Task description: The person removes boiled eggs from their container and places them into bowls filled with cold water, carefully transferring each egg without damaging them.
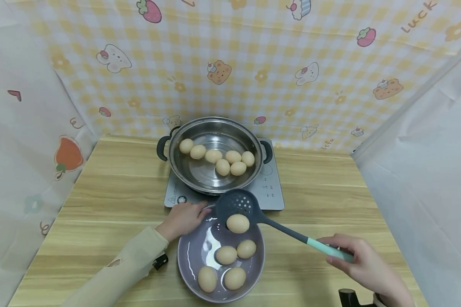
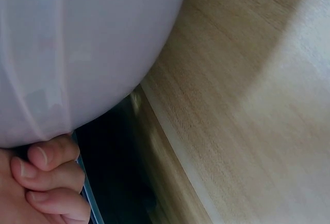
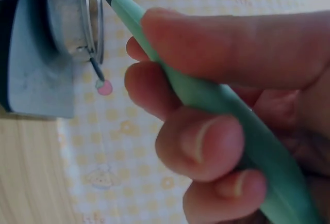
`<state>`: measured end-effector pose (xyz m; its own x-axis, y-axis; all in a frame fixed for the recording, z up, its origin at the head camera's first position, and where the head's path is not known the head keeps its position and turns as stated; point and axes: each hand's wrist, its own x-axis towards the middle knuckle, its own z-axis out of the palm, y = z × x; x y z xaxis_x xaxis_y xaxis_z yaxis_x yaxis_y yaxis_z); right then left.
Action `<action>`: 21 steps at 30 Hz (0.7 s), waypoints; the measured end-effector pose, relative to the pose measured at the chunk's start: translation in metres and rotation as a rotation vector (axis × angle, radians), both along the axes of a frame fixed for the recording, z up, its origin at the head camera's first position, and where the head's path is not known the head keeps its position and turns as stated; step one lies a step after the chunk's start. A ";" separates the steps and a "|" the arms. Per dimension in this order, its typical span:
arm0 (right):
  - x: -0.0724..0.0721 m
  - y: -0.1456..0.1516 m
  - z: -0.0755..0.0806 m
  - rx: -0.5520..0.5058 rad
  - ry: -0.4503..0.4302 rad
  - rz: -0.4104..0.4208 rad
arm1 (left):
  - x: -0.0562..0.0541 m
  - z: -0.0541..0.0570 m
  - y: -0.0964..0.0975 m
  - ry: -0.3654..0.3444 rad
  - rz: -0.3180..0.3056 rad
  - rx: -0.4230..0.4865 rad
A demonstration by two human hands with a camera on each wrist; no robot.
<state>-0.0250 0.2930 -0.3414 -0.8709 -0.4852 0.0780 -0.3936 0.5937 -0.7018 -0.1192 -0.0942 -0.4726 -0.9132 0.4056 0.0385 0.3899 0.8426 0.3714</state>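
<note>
My right hand (image 1: pixel 363 262) grips the mint-green handle of a dark grey slotted spoon (image 1: pixel 236 200), fingers and thumb wrapped round it in the right wrist view. The spoon's head tilts over the far rim of a purple-grey bowl (image 1: pixel 185 260). One egg (image 1: pixel 237 224) lies at its lower edge; whether it touches the bowl is unclear. Several brown eggs (image 1: pixel 235 278) lie lower in the bowl. My left hand (image 1: pixel 182 219) holds the bowl's upper left rim, with curled fingers (image 2: pixel 56 177) against its outer wall in the left wrist view.
Behind the bowl, a steel pot (image 1: pixel 203 181) with black side handles stands on a flat cooktop (image 1: pixel 274 196). Several eggs (image 1: pixel 223 167) sit in its water. A checked cloth (image 1: pixel 253 55) hangs behind the wooden table (image 1: pixel 311 183), with white sheets at both sides.
</note>
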 end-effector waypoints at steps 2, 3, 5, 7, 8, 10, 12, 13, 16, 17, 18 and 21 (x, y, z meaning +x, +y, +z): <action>0.001 0.001 -0.004 0.000 -0.003 -0.003 | 0.000 0.000 0.000 -0.001 -0.003 -0.005; 0.002 0.002 -0.005 0.002 -0.003 -0.006 | 0.000 0.000 0.000 -0.003 -0.004 -0.008; 0.002 0.003 -0.008 0.003 0.010 -0.006 | -0.001 0.000 0.001 -0.008 -0.005 -0.014; 0.001 0.003 -0.011 0.006 0.029 -0.006 | -0.001 0.000 0.001 -0.013 -0.005 -0.020; 0.001 0.003 -0.011 0.011 0.036 -0.009 | -0.001 -0.001 0.000 -0.015 -0.005 -0.022; 0.000 0.002 -0.012 0.021 0.048 -0.018 | -0.001 -0.001 0.000 -0.017 -0.005 -0.021; 0.000 0.001 -0.011 0.036 0.048 -0.032 | -0.001 -0.001 0.000 -0.016 -0.005 -0.023; 0.000 0.001 -0.011 0.045 0.044 -0.041 | -0.001 -0.001 0.000 -0.014 -0.005 -0.022; -0.001 0.000 -0.010 0.061 0.031 -0.046 | -0.001 -0.001 0.000 -0.011 -0.006 -0.022; -0.002 0.000 -0.010 0.068 0.026 -0.049 | -0.001 -0.001 0.000 -0.011 -0.007 -0.020; -0.002 0.000 -0.011 0.073 0.024 -0.050 | -0.001 -0.001 0.000 -0.010 -0.007 -0.018; -0.003 0.001 -0.012 0.072 0.024 -0.037 | -0.001 -0.001 0.000 -0.013 -0.010 -0.012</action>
<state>-0.0279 0.2941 -0.3538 -0.8866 -0.4580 0.0650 -0.3868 0.6570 -0.6472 -0.1201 -0.0945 -0.4734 -0.9095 0.4151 0.0217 0.3936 0.8432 0.3662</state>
